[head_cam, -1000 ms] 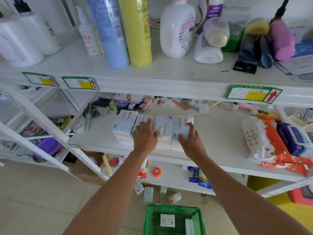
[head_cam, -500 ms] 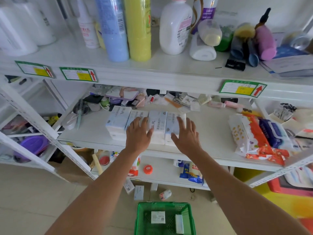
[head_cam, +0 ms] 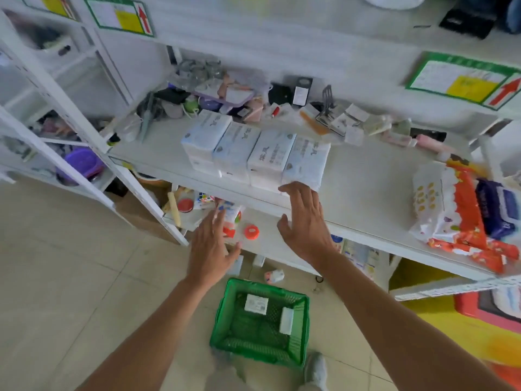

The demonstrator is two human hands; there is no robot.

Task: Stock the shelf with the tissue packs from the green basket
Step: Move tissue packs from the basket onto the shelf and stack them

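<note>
A: What lies nearest, at six o'clock?

B: The green basket (head_cam: 260, 320) on the floor, with two white tissue packs (head_cam: 286, 320) inside.

A: And the hands?

B: Both released, fingers spread, grasping nothing. The left hand (head_cam: 210, 248) hovers above the basket at eleven o'clock of it; the right hand (head_cam: 306, 221) is over the shelf (head_cam: 363, 198) edge, fingertips just touching the row's right end.

A: Farther back?

B: A row of stocked tissue packs (head_cam: 253, 150) at twelve o'clock, packed side by side on the shelf, clutter behind.
</note>
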